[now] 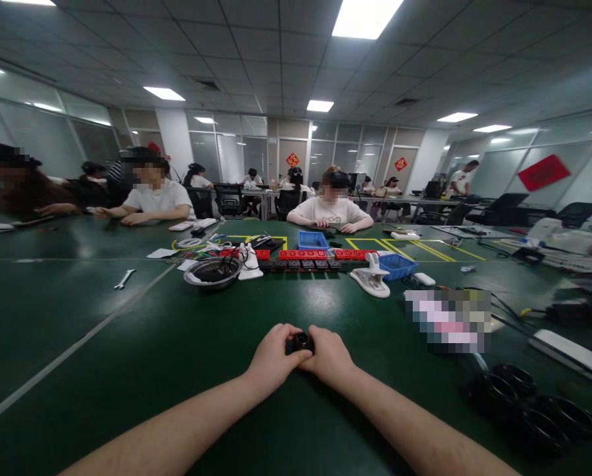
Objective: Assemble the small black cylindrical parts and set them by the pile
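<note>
Both of my hands meet around a small black round part [303,341] with an opening in its top, held low over the green table [216,344]. My left hand [274,354] grips it from the left, thumb across the near side and fingers behind. From the right, my right hand [329,354] closes on the same part, its fingers curled round the side. The hands hide much of the part, so its exact kind cannot be told. Several larger black ring-shaped parts [538,423] lie at the lower right, beside my right forearm.
A steel bowl [213,272], a white clip stand [372,277], red power-strip-like blocks [303,254] and blue bins [397,266] stand ahead. A wrench [124,279] lies left. At right are a blurred-out item [449,320] and a white bar [573,354]. A person [331,205] sits opposite.
</note>
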Demonstrator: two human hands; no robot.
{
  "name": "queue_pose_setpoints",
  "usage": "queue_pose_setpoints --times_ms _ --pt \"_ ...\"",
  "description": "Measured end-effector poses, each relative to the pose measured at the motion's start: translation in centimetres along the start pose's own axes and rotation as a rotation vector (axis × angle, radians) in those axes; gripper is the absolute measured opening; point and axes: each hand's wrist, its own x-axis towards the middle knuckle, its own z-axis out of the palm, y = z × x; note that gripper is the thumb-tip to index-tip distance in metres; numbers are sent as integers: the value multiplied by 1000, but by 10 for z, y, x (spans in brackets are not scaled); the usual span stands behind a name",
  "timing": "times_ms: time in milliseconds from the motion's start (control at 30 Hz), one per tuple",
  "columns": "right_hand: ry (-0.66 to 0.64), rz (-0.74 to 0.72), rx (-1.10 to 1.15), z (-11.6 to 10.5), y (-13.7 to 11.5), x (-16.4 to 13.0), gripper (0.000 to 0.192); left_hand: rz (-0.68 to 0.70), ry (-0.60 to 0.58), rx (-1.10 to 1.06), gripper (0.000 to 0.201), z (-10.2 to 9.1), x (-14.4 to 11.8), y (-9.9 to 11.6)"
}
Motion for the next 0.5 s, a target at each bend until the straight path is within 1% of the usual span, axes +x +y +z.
queue_pose_setpoints --times_ms 67,133,233,267,333,400,500 --pt "49 16 -105 1 -6 -2 23 9 27 20 27 1 1 -1" --pt "64 5 -136 2 -7 -4 21 25 36 33 28 1 2 -1" --pt "53 -78 -32 -1 -2 -5 30 67 -12 27 27 -4 3 -2" --pt "34 -123 36 -3 1 -4 34 78 -48 13 27 -6 4 -3" --pt "-47 -206 178 -7 8 -3 36 91 -137 -32 28 -10 6 -5" --pt "-154 -255 287 -12 15 -1 31 94 -218 -83 31 -13 7 -8" --pt "-266 -294 385 -19 23 3 25 101 -284 -130 33 -17 9 -9"
